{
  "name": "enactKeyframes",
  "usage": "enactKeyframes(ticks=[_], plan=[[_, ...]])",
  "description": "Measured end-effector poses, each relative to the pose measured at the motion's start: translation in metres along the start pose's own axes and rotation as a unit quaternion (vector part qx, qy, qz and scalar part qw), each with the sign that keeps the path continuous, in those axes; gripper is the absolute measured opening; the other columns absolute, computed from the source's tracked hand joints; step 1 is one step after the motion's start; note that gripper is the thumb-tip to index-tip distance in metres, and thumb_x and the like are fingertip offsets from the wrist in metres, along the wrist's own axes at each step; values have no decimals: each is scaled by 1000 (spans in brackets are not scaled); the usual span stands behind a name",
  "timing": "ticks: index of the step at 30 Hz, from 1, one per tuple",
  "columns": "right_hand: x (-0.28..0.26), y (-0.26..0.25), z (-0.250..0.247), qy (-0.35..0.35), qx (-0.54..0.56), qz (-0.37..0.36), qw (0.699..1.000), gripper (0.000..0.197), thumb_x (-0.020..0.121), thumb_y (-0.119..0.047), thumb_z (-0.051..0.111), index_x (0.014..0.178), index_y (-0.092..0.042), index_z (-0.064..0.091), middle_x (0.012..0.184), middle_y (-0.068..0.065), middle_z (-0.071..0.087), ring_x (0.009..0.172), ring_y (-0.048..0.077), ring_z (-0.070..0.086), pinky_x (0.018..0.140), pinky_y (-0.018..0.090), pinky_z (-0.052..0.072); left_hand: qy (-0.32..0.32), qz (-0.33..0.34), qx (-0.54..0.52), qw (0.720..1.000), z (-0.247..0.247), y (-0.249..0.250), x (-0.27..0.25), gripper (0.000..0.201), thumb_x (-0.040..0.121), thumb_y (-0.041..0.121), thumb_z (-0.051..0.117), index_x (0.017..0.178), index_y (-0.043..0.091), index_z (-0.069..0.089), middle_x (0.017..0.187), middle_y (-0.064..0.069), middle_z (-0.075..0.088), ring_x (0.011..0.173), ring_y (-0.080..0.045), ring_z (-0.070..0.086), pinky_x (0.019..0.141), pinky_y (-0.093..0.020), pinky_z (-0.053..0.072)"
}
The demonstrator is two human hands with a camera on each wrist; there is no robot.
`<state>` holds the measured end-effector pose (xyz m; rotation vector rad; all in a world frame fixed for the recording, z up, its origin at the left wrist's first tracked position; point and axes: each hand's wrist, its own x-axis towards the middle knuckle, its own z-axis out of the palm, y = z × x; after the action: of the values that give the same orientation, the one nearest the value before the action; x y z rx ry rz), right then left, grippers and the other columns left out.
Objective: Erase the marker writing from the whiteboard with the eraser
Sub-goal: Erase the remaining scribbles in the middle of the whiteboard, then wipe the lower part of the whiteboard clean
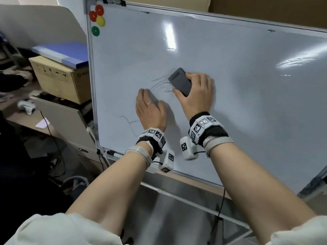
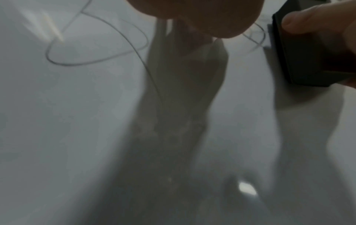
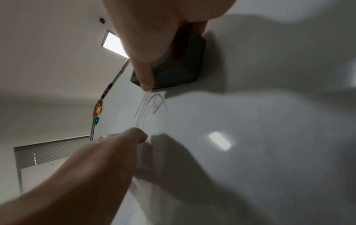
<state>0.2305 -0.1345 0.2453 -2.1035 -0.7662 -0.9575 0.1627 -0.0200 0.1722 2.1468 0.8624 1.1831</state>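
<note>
A whiteboard [image 1: 230,103] stands tilted in front of me. My right hand [image 1: 196,96] grips a dark grey eraser [image 1: 179,82] and presses it flat on the board; the eraser [image 3: 179,67] sits just above thin marker scribbles [image 3: 152,106]. Faint grey marker lines [image 1: 161,84] lie left of the eraser, and a second curl of marker lines [image 1: 129,122] sits lower left. My left hand [image 1: 150,108] lies flat on the board, fingers straight, between the two patches. In the left wrist view the eraser [image 2: 300,60] is at the upper right, with looping marker lines [image 2: 86,45] at the left.
Round red, yellow and green magnets [image 1: 96,18] sit in the board's top left corner. A marker [image 1: 113,153] lies on the ledge at the board's bottom left. Left of the board stand a cardboard box [image 1: 60,76], a blue folder [image 1: 62,52] and a cabinet [image 1: 62,117].
</note>
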Motion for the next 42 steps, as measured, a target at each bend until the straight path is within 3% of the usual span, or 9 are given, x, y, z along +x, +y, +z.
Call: enactKeyframes(ticks=[6, 9, 13, 20, 26, 28, 34, 39, 42], plan=[[-20, -33, 29, -39, -19, -36, 998, 54, 66, -46, 85, 107, -16, 66, 104, 3, 62, 99, 29, 54, 89, 34, 37, -28, -10, 25, 999, -17, -45, 26, 69, 99, 24, 45, 157, 2, 15, 167, -14, 10, 155, -28, 10, 126, -43, 14], [-6, -29, 21, 23, -39, 21, 999, 54, 74, -50, 77, 116, -19, 65, 113, 3, 62, 105, 29, 54, 89, 38, 42, -49, -23, 1, 999, -13, -45, 24, 71, 100, 26, 43, 158, 3, 10, 168, -12, 4, 156, -27, 3, 128, -39, 8], [17, -32, 17, 84, -60, 92, 990, 56, 75, -52, 72, 121, -22, 64, 116, 5, 60, 105, 30, 54, 82, 39, 40, -24, -14, -15, 1000, -13, -48, 26, 69, 97, 26, 46, 156, 1, 22, 165, -15, 17, 154, -31, 14, 126, -40, 13], [-38, -65, 56, -47, -51, -38, 997, 52, 68, -50, 83, 109, -22, 68, 104, 1, 63, 97, 27, 54, 82, 42, 46, -31, 24, -1, 999, -17, -69, 28, 66, 98, 27, 45, 157, 7, 23, 165, -10, 19, 153, -26, 18, 125, -42, 19], [15, -52, 36, 98, -97, 46, 989, 53, 73, -52, 73, 119, -26, 67, 111, 3, 63, 100, 30, 56, 81, 38, 42, -41, 30, -18, 999, -24, -69, 30, 65, 96, 27, 50, 155, 9, 29, 164, -9, 23, 151, -27, 24, 123, -44, 23], [17, -54, 37, 108, -99, 66, 987, 53, 73, -52, 73, 119, -26, 67, 111, 3, 62, 100, 30, 56, 81, 39, 42, -38, 31, -33, 998, -29, -70, 32, 63, 96, 28, 50, 153, 8, 34, 162, -10, 27, 149, -28, 28, 122, -43, 25], [-34, -71, 62, -75, -112, -46, 990, 56, 73, -56, 77, 119, -27, 65, 112, -1, 62, 103, 26, 52, 87, 41, 41, -26, 11, -25, 999, -38, -75, 47, 64, 94, 33, 31, 154, 10, 32, 163, -7, 26, 150, -27, 26, 122, -45, 25], [13, -71, 48, 54, -101, 32, 993, 56, 73, -53, 74, 122, -30, 65, 114, -2, 62, 102, 29, 54, 81, 39, 42, -41, 1, -49, 998, -43, -81, 53, 60, 99, 31, 32, 156, 13, 29, 166, -5, 20, 153, -24, 19, 124, -43, 19], [17, -79, 53, 55, -84, 47, 994, 56, 71, -52, 74, 123, -32, 64, 115, -4, 62, 104, 27, 54, 83, 39, 42, -48, 15, -53, 997, -46, -86, 53, 59, 100, 30, 34, 156, 13, 28, 166, -4, 20, 153, -22, 19, 124, -40, 19]])
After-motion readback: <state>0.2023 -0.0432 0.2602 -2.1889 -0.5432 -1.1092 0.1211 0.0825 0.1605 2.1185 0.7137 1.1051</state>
